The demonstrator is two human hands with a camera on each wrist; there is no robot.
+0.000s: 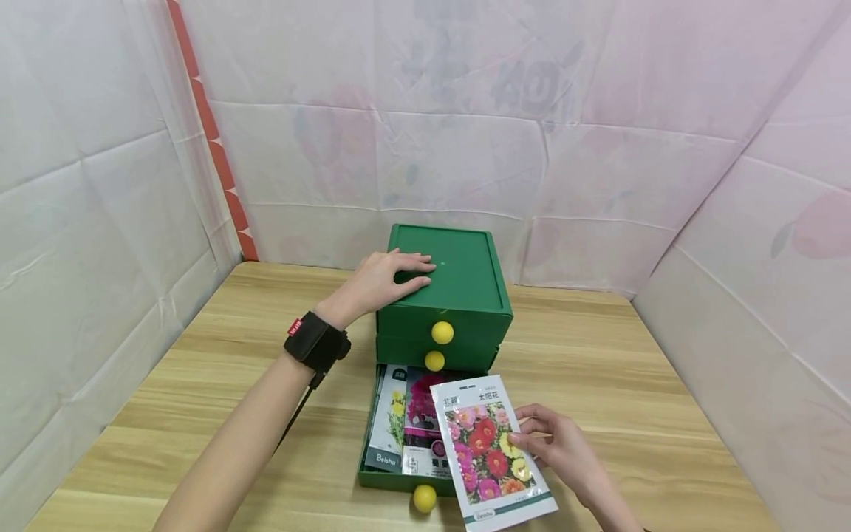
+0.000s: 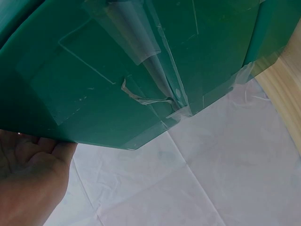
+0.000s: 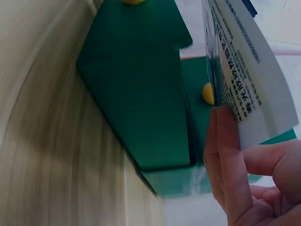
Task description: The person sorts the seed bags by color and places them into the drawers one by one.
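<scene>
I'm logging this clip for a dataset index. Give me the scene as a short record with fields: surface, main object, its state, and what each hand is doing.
surface: wooden table
main object: green drawer box with yellow ball knobs
state: bottom drawer pulled out, seed packets inside; the two drawers above are closed
left hand: rests flat on the box top, fingers straight
right hand: pinches a flower seed packet by its right edge, over the open drawer's right side
</scene>
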